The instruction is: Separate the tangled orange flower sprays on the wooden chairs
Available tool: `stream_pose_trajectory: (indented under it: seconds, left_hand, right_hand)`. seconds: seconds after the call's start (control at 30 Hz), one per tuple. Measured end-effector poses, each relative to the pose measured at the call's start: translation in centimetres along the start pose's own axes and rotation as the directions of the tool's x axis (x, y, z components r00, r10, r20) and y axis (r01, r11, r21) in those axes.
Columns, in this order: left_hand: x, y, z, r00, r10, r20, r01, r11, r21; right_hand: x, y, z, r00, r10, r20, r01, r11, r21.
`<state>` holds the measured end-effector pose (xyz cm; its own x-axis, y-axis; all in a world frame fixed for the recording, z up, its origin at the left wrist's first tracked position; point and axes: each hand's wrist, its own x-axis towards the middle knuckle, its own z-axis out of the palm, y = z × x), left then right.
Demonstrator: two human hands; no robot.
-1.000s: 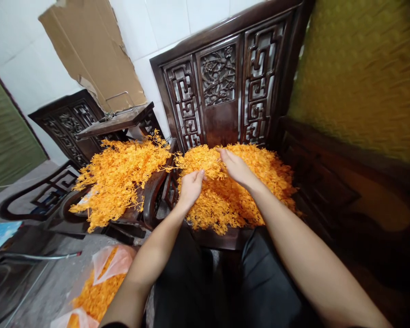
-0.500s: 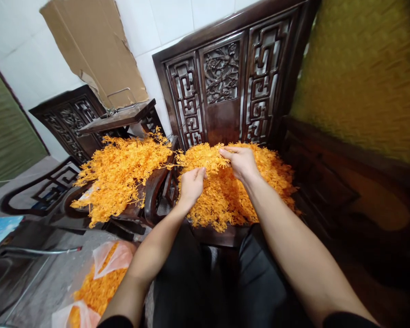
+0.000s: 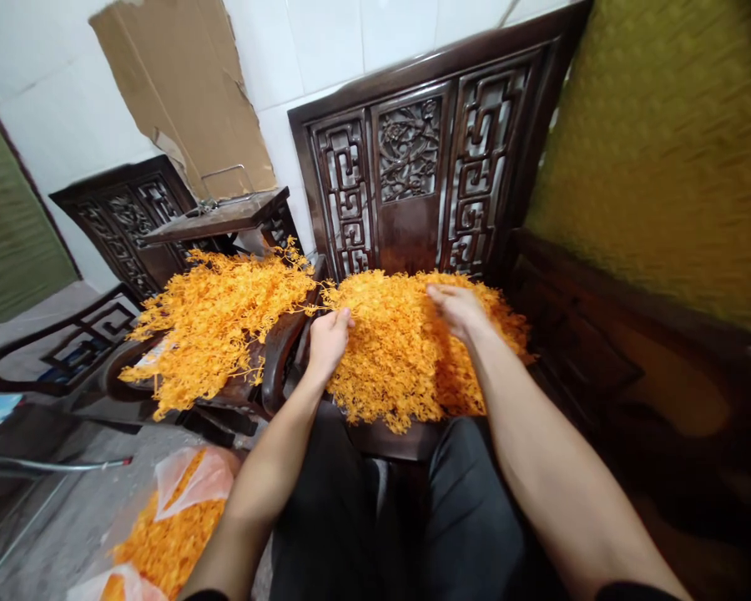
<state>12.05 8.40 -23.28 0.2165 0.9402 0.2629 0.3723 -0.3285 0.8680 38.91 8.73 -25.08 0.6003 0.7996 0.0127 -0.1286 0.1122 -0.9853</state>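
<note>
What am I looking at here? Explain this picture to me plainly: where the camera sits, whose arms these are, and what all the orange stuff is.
The camera is worn on a person's head and looks down at their own bare arms. There is no machine. The left hand and the right hand both rest in a pile of orange sprigs heaped on the seat of a carved dark wooden chair. Whether either hand grips a sprig cannot be told. A second orange heap covers the chair to the left, and a plastic bag on the floor holds more. Torn cardboard leans on the tiled wall.
</note>
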Motion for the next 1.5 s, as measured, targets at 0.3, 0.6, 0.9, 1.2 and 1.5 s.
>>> stream_pose_trajectory:
  seconds: [0.3,0.6,0.9,1.2,1.5]
  left_hand:
    - [-0.4,0.2,1.4,0.994,-0.006,0.113,-0.007,0.994,0.110]
    - [-1.4,2.1,1.5,0.984,0.104,0.141,-0.125,0.982,0.143]
    - [-1.3,1.7,0.3,0.991,0.026,0.129,-0.043,0.990,0.135]
    - [-1.1,1.3,0.9,0.985,-0.008,0.174,-0.016,0.990,0.137]
    - [-1.1,1.7,1.2,0.978,0.001,0.208,-0.041,0.981,0.188]
  right_hand:
    - [-0.8,-0.2,1.5,0.905,-0.396,0.153,0.423,0.874,-0.240]
    - [-2.5,-1.8,1.7,0.939,-0.284,0.192,0.316,0.934,-0.164]
    - [-0.1,-1.1,-0.9,0.895,-0.442,-0.064,0.417,0.879,-0.233]
    - [-2.1,-0.7,0.6,0.932,-0.328,0.152,0.341,0.938,-0.069]
    - [-4.8,-2.7,0.5,0.782,-0.422,0.459,0.566,0.790,-0.236]
